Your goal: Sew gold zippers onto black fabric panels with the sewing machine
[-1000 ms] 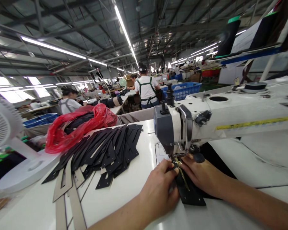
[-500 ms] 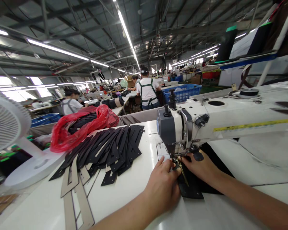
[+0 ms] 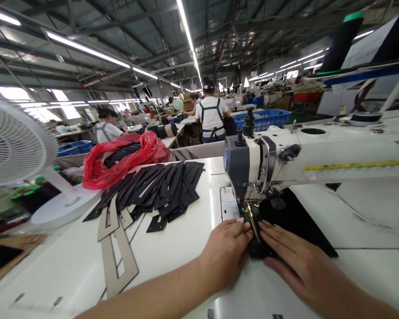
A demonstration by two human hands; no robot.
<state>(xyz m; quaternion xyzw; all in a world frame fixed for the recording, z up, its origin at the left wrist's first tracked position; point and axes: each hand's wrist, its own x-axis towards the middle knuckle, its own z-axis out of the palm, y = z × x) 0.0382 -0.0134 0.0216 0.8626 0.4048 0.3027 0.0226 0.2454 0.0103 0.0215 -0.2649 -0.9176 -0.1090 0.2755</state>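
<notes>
White table (image 3: 173, 257), right of centre: a zipper (image 3: 252, 221) on black fabric (image 3: 261, 252) lies between the curled left hand (image 3: 225, 252), grip unclear, and the flattened right hand (image 3: 302, 261).

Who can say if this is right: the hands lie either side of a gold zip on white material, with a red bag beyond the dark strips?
The material is black, not white, as the head view shows. The left hand and right hand do lie either side of the gold zip, with the red bag beyond the dark strips.
</notes>
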